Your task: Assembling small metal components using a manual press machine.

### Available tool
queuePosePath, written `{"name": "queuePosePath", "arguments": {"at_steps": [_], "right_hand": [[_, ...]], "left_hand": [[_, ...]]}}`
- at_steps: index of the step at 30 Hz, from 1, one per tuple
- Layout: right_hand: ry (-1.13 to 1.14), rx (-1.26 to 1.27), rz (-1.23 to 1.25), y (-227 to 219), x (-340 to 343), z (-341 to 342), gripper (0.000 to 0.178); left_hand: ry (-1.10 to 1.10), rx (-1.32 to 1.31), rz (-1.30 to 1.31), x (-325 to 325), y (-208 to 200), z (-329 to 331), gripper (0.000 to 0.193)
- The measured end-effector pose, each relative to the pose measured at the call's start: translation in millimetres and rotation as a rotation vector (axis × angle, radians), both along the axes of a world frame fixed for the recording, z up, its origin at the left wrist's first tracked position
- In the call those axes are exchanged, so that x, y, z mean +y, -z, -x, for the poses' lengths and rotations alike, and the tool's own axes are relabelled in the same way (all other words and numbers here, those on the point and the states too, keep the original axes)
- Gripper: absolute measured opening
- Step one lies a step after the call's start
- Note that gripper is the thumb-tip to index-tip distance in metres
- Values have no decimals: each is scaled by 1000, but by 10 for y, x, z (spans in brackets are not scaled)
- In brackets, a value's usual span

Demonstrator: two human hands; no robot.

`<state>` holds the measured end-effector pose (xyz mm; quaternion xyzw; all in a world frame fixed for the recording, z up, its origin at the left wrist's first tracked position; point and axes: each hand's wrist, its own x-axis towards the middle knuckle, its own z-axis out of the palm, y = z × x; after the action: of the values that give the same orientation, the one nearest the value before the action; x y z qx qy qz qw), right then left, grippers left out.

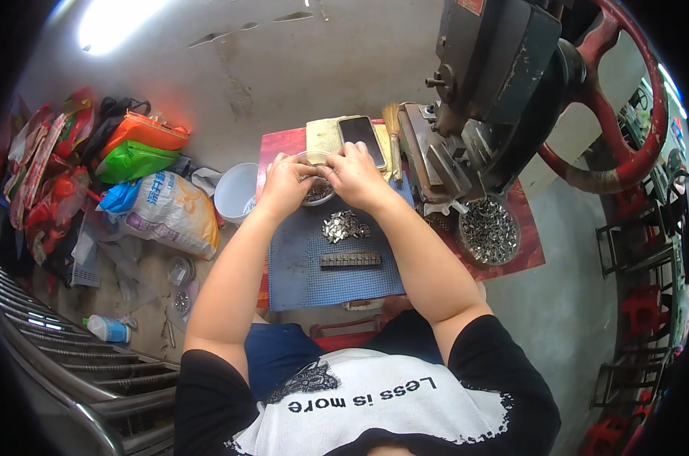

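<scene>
My left hand and my right hand meet over a small white bowl at the far part of the blue mat. The fingers of both hands are bent and pinched close together above the bowl, and what they hold is too small or hidden to make out. Small dark metal parts lie inside the bowl, partly covered by my fingers. Closer to me, a loose heap of shiny metal pieces rests on the mat. In front of that heap lies a dark, notched metal bar.
Behind my hands are a phone and a yellow cloth, with a brush alongside. On the right stands a press with a red handwheel; a tub of metal parts sits below. A white bucket flanks the table's left.
</scene>
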<state>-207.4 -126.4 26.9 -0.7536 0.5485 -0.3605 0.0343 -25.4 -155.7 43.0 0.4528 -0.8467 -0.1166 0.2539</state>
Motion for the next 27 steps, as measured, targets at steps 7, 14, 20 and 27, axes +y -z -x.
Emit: {"name": "queuePosePath", "arguments": {"at_steps": [7,14,20,27], "right_hand": [[-46,-96,-96,88,-76,93,32],[-207,-81,-134,123,-212,28,29],[-128,-154,-105,57,-108,49,28],[-136,-144,-150,136,-148,-14,29]], "left_hand": [[121,61,194,-72,112,33,15],[206,13,186,-13,-22,-58,14],[146,223,-152,-14,-54,43,18],[107,162,-135,-13,-60,14,18]]}}
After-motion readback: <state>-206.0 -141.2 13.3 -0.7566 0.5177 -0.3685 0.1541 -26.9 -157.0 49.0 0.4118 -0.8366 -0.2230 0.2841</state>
